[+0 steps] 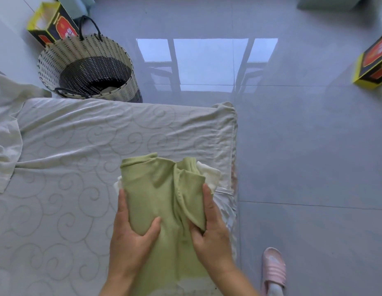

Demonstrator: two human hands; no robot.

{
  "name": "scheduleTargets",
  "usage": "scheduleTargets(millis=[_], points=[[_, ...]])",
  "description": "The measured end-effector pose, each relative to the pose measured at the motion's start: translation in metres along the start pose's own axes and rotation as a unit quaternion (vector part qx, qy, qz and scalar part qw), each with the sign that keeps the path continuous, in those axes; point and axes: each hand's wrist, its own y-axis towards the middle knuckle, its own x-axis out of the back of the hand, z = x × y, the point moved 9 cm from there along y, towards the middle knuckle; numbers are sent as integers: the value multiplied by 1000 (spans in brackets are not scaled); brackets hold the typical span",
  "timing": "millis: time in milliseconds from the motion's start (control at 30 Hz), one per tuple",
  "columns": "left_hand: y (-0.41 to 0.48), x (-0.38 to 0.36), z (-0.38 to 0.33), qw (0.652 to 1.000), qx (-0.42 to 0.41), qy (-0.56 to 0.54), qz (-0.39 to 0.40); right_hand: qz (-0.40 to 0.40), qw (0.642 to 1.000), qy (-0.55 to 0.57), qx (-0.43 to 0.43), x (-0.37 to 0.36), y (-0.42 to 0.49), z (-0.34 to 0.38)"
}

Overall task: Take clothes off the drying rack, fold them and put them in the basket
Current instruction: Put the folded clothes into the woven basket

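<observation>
left hand (130, 236) and right hand (211, 233) both gripping a green garment (160, 189) on the bed (68, 167), woven basket (87, 69) on the floor beyond

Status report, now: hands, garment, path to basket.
Left hand and right hand both gripping green garment on the bed, fold unfinished. Basket on floor past bed's far edge. Nothing blocking.

A glossy grey tiled floor (303, 135) mirrors a bright window reflection (205, 60) well beyond the fingers, while a bed sheet with swirl stitching (68, 167) spreads under and left of them.
</observation>
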Motion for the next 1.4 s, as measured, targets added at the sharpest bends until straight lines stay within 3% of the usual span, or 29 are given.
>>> scheduleTargets(millis=[500,867,1133,1400], points=[[63,-88,-164,998,-59,-10,35,-54,998,9,39,150,135,17],[181,-159,-281,996,-79,-47,4,12,995,-25,96,237,320,51],[282,-121,-293,994,-65,-58,-65,64,988,-31,140,181,432,106],[392,-53,-273,993,-25,-53,-104,137,981,-29,136,67,531,165]])
